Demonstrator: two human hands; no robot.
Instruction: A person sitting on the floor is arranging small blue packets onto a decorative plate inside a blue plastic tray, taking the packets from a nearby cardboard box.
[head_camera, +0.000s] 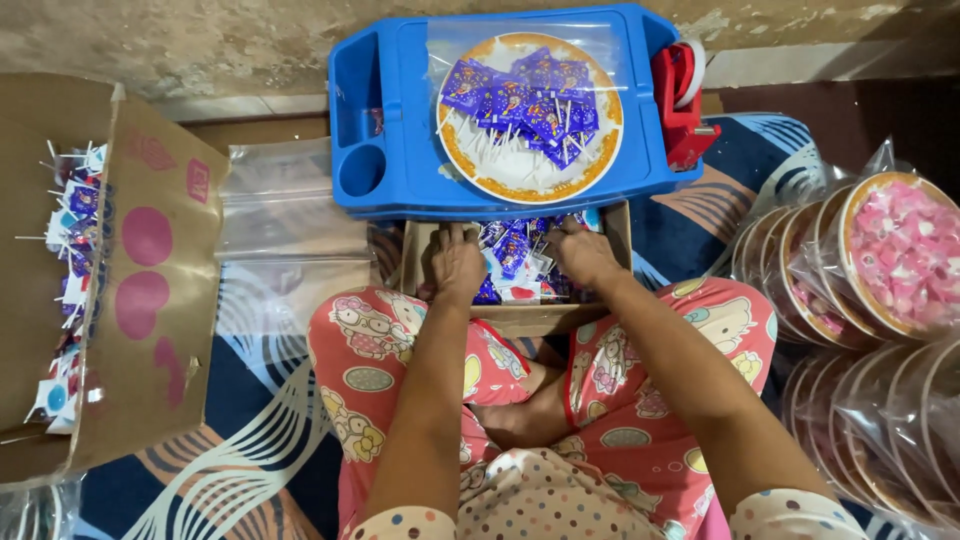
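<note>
A rigid blue plastic tray (400, 190) carries a round plate. Below it, a small open cardboard box (520, 315) holds glossy purple wrapped lollipops (510, 250), sticks pointing every way. The left hand (455, 265) and right hand (583, 255) reach in, fingers curled among them; whether they grip any, I cannot tell.

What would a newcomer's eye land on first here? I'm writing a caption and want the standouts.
First the bright blue tray at top centre, carrying a round plate of purple-wrapped lollipops. Just below it, the left hand and right hand dig into a small cardboard box of the same sweets. At far right stand bagged plates of pink sweets.
</note>
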